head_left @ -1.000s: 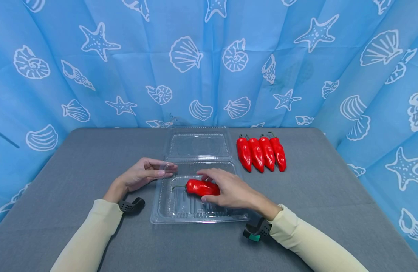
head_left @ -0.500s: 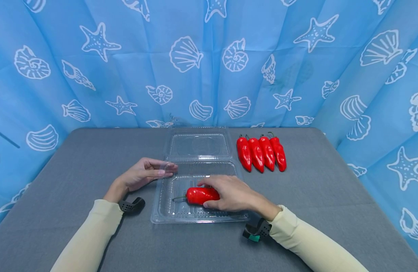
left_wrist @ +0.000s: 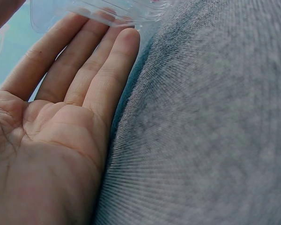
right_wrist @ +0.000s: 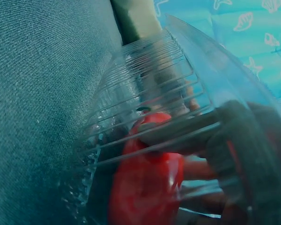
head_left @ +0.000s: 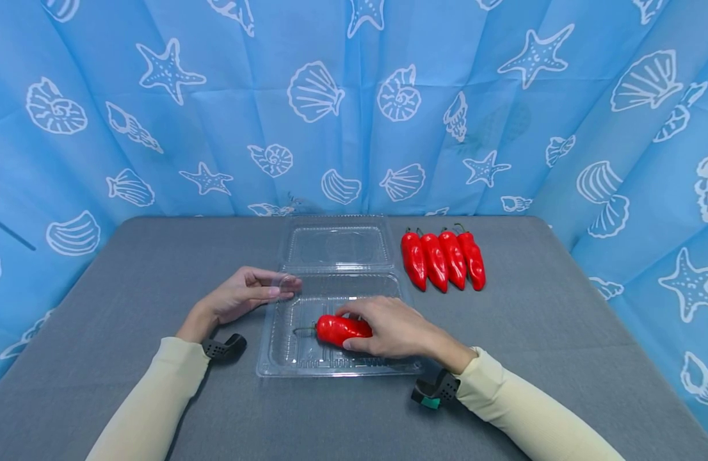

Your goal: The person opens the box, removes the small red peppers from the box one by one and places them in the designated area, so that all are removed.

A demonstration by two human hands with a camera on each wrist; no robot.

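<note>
Both arms wore long, close-fitting cream sleeves down to the wrists. A black perforated strap sat at each wrist, the right one carrying a small green block; the hands were bare.

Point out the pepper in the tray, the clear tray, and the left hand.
pepper [head_left: 333, 328], head view, on its bare red body left of the fingers.
clear tray [head_left: 285, 366], head view, on its near left rim.
left hand [head_left: 239, 296], head view, on the palm.
</note>
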